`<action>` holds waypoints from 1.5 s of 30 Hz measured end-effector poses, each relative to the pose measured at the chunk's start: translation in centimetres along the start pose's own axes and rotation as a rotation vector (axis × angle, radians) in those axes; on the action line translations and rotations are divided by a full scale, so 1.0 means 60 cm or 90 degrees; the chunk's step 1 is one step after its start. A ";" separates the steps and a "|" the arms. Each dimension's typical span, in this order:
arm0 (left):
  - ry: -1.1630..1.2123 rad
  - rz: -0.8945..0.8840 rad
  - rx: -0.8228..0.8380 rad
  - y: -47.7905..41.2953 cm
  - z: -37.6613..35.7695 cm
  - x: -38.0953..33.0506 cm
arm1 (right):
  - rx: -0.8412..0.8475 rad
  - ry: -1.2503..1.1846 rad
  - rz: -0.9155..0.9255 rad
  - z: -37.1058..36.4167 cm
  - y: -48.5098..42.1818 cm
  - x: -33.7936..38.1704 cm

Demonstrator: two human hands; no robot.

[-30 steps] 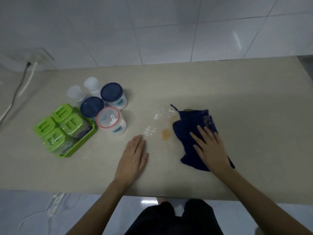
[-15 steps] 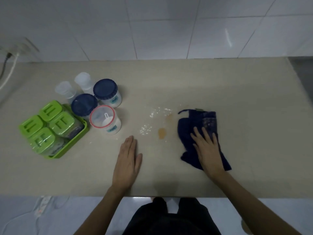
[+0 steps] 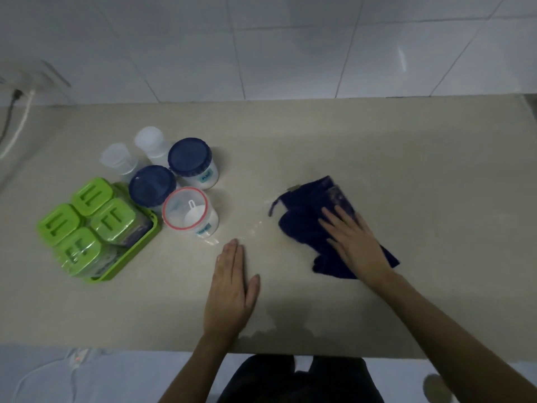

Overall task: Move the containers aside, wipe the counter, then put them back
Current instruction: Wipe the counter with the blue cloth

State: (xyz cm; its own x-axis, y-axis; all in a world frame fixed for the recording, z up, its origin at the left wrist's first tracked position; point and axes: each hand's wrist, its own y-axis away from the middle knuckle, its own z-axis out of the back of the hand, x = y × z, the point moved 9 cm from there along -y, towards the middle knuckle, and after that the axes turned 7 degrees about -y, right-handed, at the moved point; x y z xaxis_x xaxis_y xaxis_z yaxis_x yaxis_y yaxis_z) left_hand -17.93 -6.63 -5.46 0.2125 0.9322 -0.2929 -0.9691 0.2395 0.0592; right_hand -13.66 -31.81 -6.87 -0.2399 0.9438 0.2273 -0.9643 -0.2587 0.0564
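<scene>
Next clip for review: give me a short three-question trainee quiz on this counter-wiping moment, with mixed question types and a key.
1. True or false: the right hand presses flat on the dark blue cloth.
2. How many green-lidded boxes sit in the green tray? A) two B) four C) six
3. Fill in: the jar nearest the left hand has a ___ rim.

Key
1. True.
2. B; four green-lidded boxes.
3. Red; the red-rimmed jar has a clear lid with a white scoop showing through it.
</scene>
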 end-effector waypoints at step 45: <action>-0.013 0.022 -0.049 -0.009 -0.008 0.019 | -0.017 -0.044 -0.203 0.038 -0.074 -0.111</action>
State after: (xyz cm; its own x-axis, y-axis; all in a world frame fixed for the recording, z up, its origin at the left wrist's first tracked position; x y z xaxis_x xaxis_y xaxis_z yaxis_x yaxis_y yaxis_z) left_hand -17.22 -5.85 -6.31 0.1803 0.9453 -0.2720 -0.9826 0.1859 -0.0051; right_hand -7.52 -37.40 -6.44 0.0818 0.9601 0.2673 -0.9925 0.0539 0.1101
